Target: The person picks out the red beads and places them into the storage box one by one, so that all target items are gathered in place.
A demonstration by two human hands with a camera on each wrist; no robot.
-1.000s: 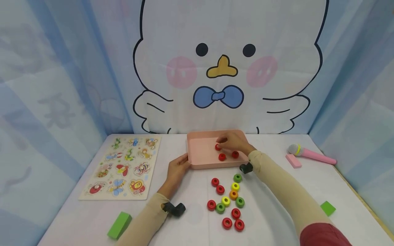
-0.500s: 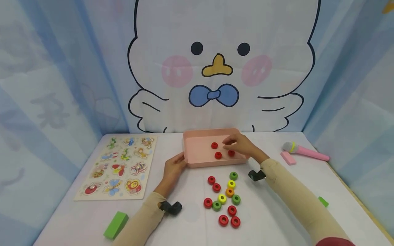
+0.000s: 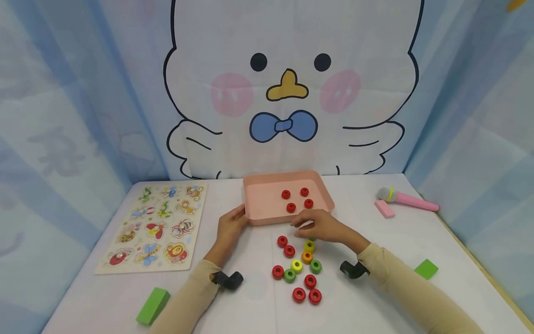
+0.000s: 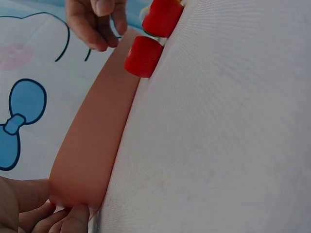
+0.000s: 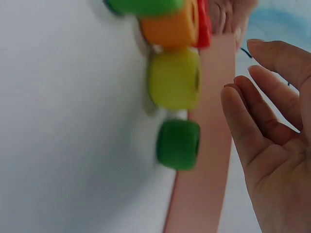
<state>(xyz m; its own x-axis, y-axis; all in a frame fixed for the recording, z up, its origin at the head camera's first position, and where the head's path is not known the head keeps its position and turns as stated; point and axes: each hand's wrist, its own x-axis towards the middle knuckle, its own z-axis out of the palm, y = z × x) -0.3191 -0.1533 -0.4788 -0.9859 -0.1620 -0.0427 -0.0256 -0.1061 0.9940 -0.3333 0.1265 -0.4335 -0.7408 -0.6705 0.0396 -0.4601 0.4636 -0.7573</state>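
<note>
A pink tray (image 3: 267, 220) sits at the table's middle and holds several red rings (image 3: 291, 207). My left hand (image 3: 241, 217) grips the tray's front-left corner, its fingers (image 4: 34, 211) curled on the wall (image 4: 92, 145). My right hand (image 3: 299, 228) hovers open and empty just in front of the tray, above a cluster of loose rings. In that cluster are red rings (image 3: 289, 251), a yellow ring (image 3: 309, 246), an orange ring (image 3: 307, 256) and a green ring (image 3: 315, 266). In the right wrist view the open palm (image 5: 272, 150) is beside a green ring (image 5: 178, 144) and a yellow ring (image 5: 175, 77).
An animal puzzle board (image 3: 154, 227) lies at the left. A green block (image 3: 152, 305) is near the front left and another (image 3: 425, 269) at the right. A pink toy microphone (image 3: 406, 199) and a pink block (image 3: 384, 208) lie at the back right. Curtains close off three sides.
My right hand has left the tray and drawn back over the loose rings. One more red ring now lies in the tray. My left hand has stayed on the corner.
</note>
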